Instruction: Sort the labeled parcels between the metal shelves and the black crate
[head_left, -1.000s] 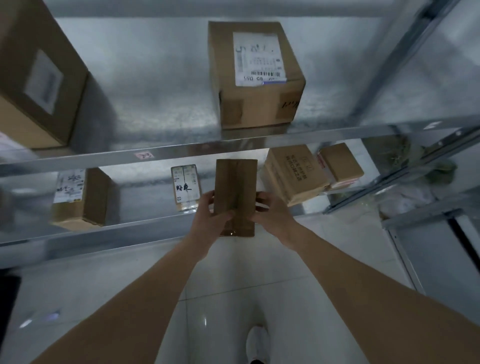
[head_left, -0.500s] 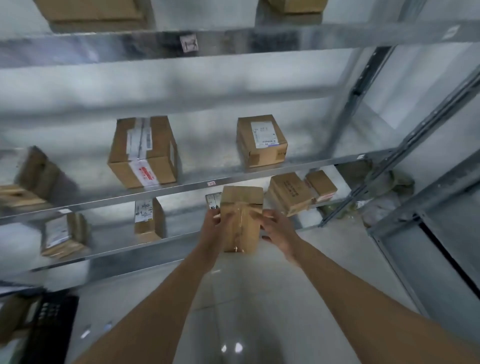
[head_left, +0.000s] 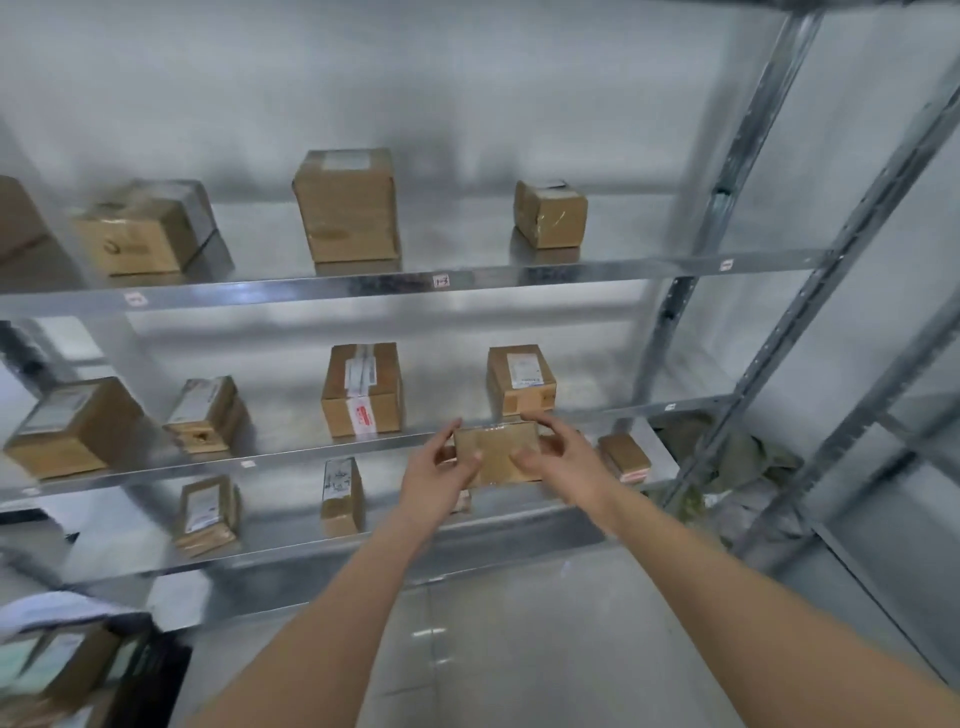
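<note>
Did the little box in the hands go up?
Yes. The small box sat at the bottom shelf's front edge earlier; now both hands hold it up at the middle shelf edge, turned sideways.

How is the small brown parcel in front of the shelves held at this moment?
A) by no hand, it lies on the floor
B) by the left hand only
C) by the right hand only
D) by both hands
D: the left hand and the right hand both grip the small parcel.
</note>
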